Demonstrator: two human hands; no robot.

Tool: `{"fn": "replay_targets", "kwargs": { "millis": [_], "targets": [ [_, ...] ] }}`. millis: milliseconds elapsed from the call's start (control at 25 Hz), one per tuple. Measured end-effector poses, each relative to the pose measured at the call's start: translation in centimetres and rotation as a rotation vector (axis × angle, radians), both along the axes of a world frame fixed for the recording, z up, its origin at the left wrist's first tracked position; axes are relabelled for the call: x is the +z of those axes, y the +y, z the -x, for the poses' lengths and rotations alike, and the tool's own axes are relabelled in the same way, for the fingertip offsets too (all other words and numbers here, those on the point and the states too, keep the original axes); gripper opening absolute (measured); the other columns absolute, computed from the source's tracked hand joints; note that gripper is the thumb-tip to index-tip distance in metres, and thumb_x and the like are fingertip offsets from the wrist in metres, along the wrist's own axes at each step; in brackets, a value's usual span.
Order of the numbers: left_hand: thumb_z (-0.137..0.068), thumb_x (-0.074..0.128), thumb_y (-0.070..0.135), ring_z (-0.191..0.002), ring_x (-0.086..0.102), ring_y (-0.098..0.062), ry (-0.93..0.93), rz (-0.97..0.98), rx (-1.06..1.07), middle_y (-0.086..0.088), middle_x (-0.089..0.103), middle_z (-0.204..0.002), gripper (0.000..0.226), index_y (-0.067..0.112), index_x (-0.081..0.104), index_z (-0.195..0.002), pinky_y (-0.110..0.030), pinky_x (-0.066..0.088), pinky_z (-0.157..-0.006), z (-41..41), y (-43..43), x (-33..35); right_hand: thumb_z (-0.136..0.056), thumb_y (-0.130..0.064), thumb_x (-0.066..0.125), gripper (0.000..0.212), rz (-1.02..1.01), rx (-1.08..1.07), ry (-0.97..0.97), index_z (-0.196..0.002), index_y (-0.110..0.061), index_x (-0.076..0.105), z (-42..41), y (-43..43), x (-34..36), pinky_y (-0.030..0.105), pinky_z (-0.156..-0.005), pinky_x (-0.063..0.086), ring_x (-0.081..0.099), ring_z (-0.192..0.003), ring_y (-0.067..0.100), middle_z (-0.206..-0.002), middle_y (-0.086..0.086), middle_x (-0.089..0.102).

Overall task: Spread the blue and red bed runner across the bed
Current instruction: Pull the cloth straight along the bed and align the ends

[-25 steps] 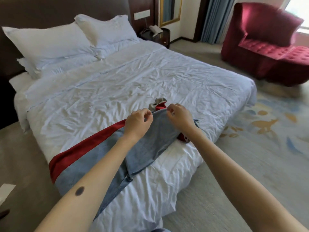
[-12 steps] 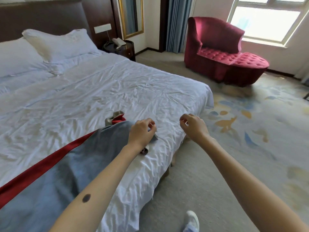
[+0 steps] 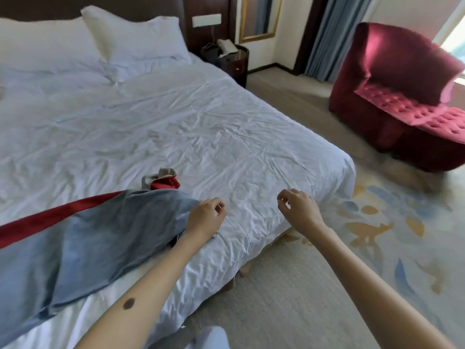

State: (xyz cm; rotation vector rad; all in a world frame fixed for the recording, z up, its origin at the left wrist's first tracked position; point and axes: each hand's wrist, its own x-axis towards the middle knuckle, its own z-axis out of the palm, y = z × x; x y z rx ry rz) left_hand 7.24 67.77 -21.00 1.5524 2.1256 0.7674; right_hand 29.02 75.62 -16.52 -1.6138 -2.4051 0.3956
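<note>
Both my hands over the bed (image 3: 226, 134).
Right hand (image 3: 299, 210) curls loosely, empty; left hand (image 3: 206, 217) at the cloth (image 3: 100, 235) edge, grip unclear.

Right grip (image 3: 299, 210) off the grey cloth (image 3: 100, 235), moved aside over the white sheet (image 3: 251, 159), now apart from left grip (image 3: 206, 217)
</note>
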Motion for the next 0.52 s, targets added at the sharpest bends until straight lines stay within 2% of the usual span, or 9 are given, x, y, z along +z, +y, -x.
{"fn": "replay_targets", "kwargs": {
  "millis": [200, 400, 520],
  "targets": [
    [-0.087, 0.052, 0.023, -0.092, 0.057, -0.023, 0.085, 0.099, 0.085, -0.006, 0.068, -0.089, 0.015, 0.013, 0.063, -0.091, -0.033, 0.044, -0.071, 2.1, 4.7, -5.8, -0.094, -0.026, 0.045, 0.022, 0.068, 0.171, -0.032, -0.101, -0.016, 0.063, 4.6, 8.7, -3.7, 0.034, -0.084, 0.043, 0.059, -0.091, 0.02, -0.099, 0.003, 0.066],
    [-0.089, 0.046, 0.022, -0.096, 0.055, -0.023, 0.206, 0.253, 0.01, -0.003, 0.065, -0.096, 0.017, 0.016, 0.057, -0.1, -0.033, 0.038, -0.08, 3.2, 9.6, -10.1, -0.094, -0.024, 0.045, 0.023, 0.185, 0.276, -0.059, -0.104, -0.014, 0.063, 9.6, 16.4, -7.1, 0.036, -0.088, 0.043, 0.06, -0.094, 0.023, -0.101, 0.005, 0.066],
    [-0.091, 0.044, 0.021, -0.102, 0.051, -0.022, 0.2, 0.339, 0.034, -0.003, 0.063, -0.103, 0.019, 0.016, 0.055, -0.105, -0.033, 0.036, -0.085, 4.2, 10.8, -11.9, -0.093, -0.022, 0.045, 0.023, 0.278, 0.355, -0.086, -0.103, -0.013, 0.063, 12.2, 18.9, -9.6, 0.037, -0.089, 0.042, 0.059, -0.096, 0.025, -0.102, 0.007, 0.066]
  ]
}}
